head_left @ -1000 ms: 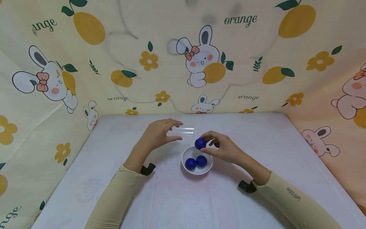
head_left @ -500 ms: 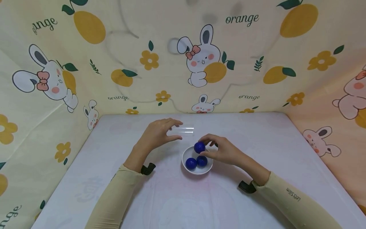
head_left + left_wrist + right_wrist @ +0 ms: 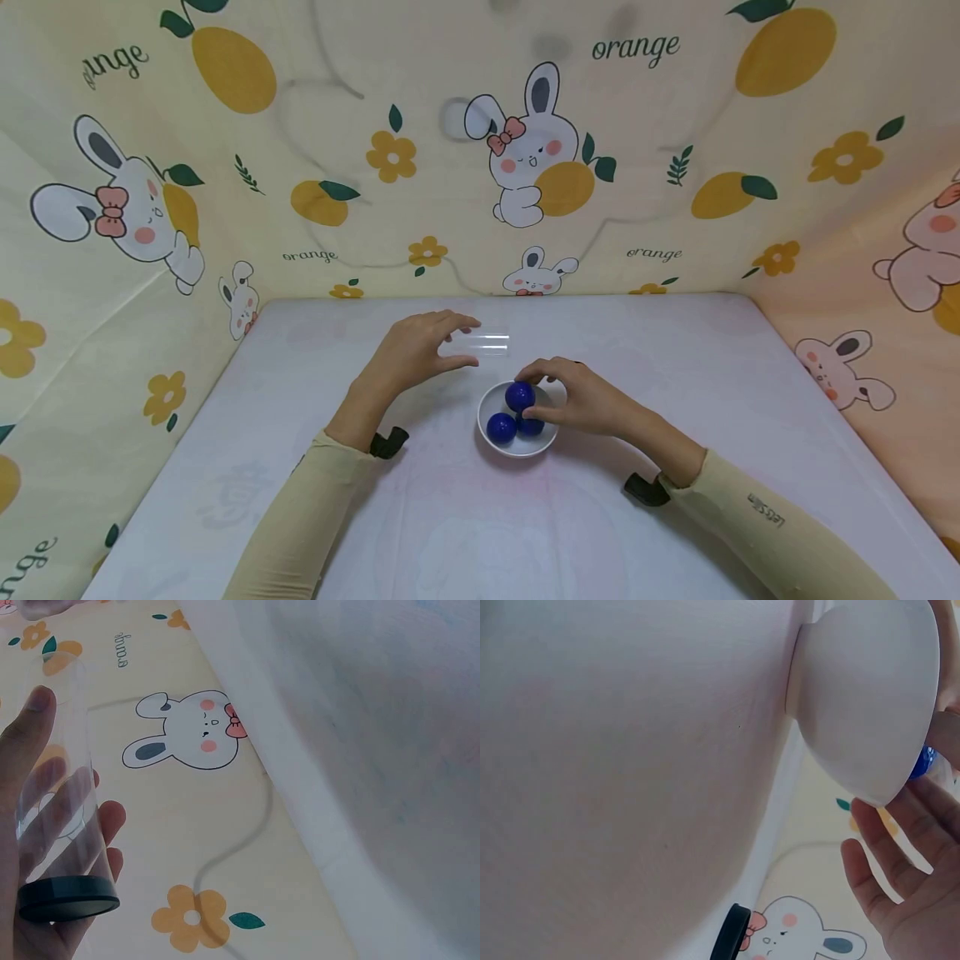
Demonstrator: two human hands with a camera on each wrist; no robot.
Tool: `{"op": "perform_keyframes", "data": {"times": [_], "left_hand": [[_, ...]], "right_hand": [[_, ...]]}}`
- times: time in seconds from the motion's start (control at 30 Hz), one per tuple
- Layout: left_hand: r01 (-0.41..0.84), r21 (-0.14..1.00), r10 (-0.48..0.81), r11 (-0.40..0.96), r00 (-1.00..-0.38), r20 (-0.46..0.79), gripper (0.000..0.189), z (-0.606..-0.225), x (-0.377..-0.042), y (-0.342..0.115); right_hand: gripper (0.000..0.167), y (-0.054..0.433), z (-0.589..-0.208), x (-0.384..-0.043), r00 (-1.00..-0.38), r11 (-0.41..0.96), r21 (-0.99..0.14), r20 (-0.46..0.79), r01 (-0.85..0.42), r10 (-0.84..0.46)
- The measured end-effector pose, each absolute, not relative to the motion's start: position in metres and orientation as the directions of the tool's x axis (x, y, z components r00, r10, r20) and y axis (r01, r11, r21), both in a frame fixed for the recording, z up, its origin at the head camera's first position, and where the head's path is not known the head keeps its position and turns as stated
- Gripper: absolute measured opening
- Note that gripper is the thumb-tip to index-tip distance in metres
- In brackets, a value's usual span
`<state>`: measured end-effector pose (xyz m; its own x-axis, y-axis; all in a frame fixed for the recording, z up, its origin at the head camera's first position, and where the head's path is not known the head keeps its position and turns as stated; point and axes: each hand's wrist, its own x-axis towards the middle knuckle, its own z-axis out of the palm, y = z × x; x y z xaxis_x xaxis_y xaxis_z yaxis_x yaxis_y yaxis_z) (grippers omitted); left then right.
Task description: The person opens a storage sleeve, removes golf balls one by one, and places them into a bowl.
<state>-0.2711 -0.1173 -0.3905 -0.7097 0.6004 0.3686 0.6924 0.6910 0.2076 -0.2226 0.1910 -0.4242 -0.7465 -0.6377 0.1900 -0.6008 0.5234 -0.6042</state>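
Note:
On its side, a clear tube (image 3: 73, 724) with a dark end cap (image 3: 67, 900) is held by my left hand (image 3: 408, 350), thumb in front and fingers curled behind. Its other end points rightward in the head view. My right hand (image 3: 588, 396) pinches a glossy blue ball (image 3: 520, 397) between thumb and fingers, low within the white bowl (image 3: 491, 402). Two more blue balls sit in the bowl: one at left (image 3: 501, 428) in full view, the other (image 3: 532, 427) partly hidden by my thumb. From the right wrist, the bowl's outer side (image 3: 870, 697) hides most of the balls.
A small dark round piece (image 3: 731, 930) lies on the table past my right hand, almost hidden in the head view. Black mounts (image 3: 647, 490) sit at both wrists. The white-covered table (image 3: 480, 533) meets a printed bunny-and-orange cloth backdrop (image 3: 330, 142).
My right hand has lowered the blue ball from above the bowl's far rim into the bowl, shifting slightly left. My left hand and the tube have stayed put.

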Motion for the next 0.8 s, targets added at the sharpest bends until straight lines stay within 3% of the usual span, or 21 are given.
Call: {"op": "perform_keyframes", "data": {"times": [0.47,0.8], "left_hand": [[0.694,0.201,0.602,0.691,-0.707,0.371,0.059,-0.3917,-0.272,-0.1171],[0.692,0.226,0.602,0.686,-0.714,0.358,0.058,-0.3947,-0.2728,-0.1173]], "right_hand": [[0.047,0.1901,-0.4249,-0.2243,-0.739,0.529,-0.598,0.169,-0.602,-0.652],[0.037,0.1912,-0.4245,-0.2235,-0.722,0.494,-0.61,0.196,-0.62,-0.663]]}}
